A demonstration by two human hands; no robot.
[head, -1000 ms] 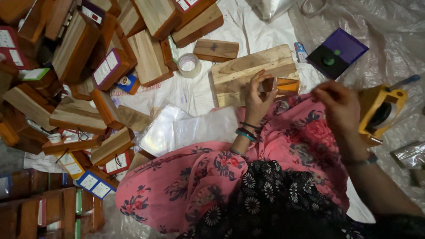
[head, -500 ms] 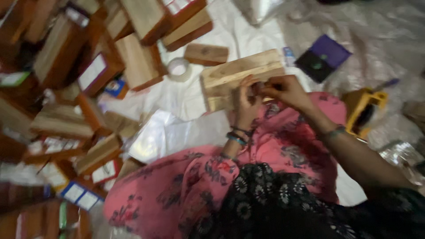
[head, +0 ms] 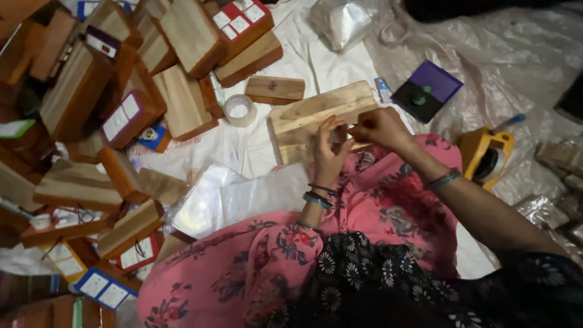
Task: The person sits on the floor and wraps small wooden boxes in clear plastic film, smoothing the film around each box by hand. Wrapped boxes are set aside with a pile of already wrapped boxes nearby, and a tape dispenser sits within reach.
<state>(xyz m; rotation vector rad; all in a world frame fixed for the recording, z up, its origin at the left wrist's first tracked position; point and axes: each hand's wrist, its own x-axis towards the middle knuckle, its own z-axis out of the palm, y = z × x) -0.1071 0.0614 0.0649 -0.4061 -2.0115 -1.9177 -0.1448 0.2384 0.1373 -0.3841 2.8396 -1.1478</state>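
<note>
Status, L to R: a heap of wooden boards point(head: 91, 121), many already w/ paper labels, fills the left side; a tape roll point(head: 240, 110) and clear plastic bags point(head: 243, 197) lie between heap and lap, so bagging of this piece looks not yet done. The board in hand point(head: 310, 118) rests on the knees, pale, grain visible, no label seen on its top face. Left hand point(head: 328, 152) and right hand point(head: 376, 129) meet at its near edge, fingers narrow, pinching something too small to ID; yellow tape dispenser point(head: 486, 158) sits apart at right.
</note>
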